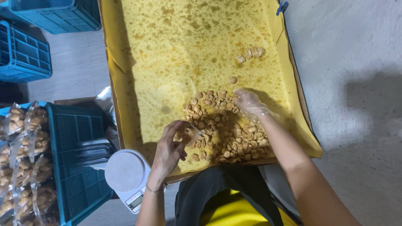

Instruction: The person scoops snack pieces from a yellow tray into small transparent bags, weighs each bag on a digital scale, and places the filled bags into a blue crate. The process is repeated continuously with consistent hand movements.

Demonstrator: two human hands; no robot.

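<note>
A pile of small brown fried snack pieces (226, 134) lies on oil-stained yellow paper (180, 50) lining a big tray. My left hand (169, 148) is bare and holds a small clear plastic bag (190, 134) open at the pile's left edge. My right hand (248, 101) wears a thin clear plastic glove and rests on the upper right of the pile, fingers curled over some pieces. A few loose pieces (251, 53) lie farther up the paper.
A white kitchen scale (125, 173) stands near my left wrist. A blue crate (79, 167) on the left holds filled clear snack bags (25, 159). More blue crates (25, 46) stand at the top left. Grey floor (356, 83) lies to the right.
</note>
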